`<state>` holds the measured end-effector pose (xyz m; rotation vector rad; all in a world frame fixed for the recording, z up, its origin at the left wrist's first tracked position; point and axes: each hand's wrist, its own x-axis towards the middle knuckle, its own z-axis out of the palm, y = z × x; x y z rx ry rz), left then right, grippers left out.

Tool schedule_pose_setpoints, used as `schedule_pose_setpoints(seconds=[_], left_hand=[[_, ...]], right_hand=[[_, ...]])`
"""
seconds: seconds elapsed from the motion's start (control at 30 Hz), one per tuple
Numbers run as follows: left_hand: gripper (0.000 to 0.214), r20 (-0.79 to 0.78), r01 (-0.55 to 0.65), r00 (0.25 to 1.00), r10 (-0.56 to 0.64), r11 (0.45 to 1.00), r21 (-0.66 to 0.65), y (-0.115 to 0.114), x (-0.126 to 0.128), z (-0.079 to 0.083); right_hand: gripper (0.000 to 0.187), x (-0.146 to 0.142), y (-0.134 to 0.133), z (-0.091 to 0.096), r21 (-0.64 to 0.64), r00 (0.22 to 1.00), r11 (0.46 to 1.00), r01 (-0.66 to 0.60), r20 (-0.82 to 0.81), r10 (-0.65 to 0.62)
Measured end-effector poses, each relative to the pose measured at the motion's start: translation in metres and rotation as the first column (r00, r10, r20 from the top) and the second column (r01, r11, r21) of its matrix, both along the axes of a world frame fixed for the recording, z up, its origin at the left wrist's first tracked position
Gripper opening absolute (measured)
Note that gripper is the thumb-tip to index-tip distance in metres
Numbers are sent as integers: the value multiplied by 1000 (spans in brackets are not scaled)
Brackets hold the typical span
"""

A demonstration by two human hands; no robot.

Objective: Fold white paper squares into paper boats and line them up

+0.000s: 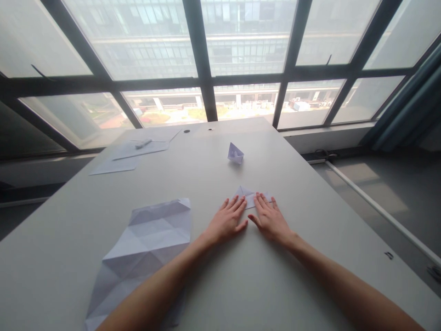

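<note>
A small folded piece of white paper lies flat on the table under my fingertips. My left hand rests on its left part, palm down with the fingers stretched out. On its right part lies my right hand, also flat, with the thumb spread toward the left hand. The fingers cover much of the paper, so its full outline is hidden. Farther back stands a small folded paper shape with a pointed top, apart from both hands. A large creased sheet of paper lies at the left, partly beneath my left forearm.
At the back left, several flat white sheets lie with a small whitish object on top. The white table has a round hole near its far edge. Windows and a blue curtain stand beyond.
</note>
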<state>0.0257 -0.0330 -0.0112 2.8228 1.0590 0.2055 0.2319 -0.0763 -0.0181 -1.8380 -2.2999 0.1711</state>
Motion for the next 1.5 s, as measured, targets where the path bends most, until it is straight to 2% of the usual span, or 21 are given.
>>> schedule_pose_setpoints(seconds=[0.2,0.47,0.57,0.67,0.77,0.83,1.5], left_hand=[[67,-7,1,1000,-1,1000,-6,1,-1,-1],[67,-7,8,1000,-8,1000,-6,2,-2,-1],[67,-8,11,1000,-11,1000,-5,2,-2,-1],[67,-1,13,1000,-13,1000,0,1,-1,-2],[67,10,15,1000,-15,1000,8,1,0,-1],[67,16,17,1000,-17,1000,12,0,0,-1],[67,3,10,1000,-10,1000,-12,1,0,0]], right_hand=[[85,11,6,-3,3,988,988,156,10,-156],[79,14,7,-9,78,982,979,187,-48,-184],[72,13,6,-5,156,989,979,133,-92,-119],[66,9,4,0,197,992,980,2,-121,22],[63,4,2,1,144,979,977,-156,-111,172],[62,2,1,1,96,971,974,-207,-97,217],[61,2,1,2,60,973,978,-198,-110,203]])
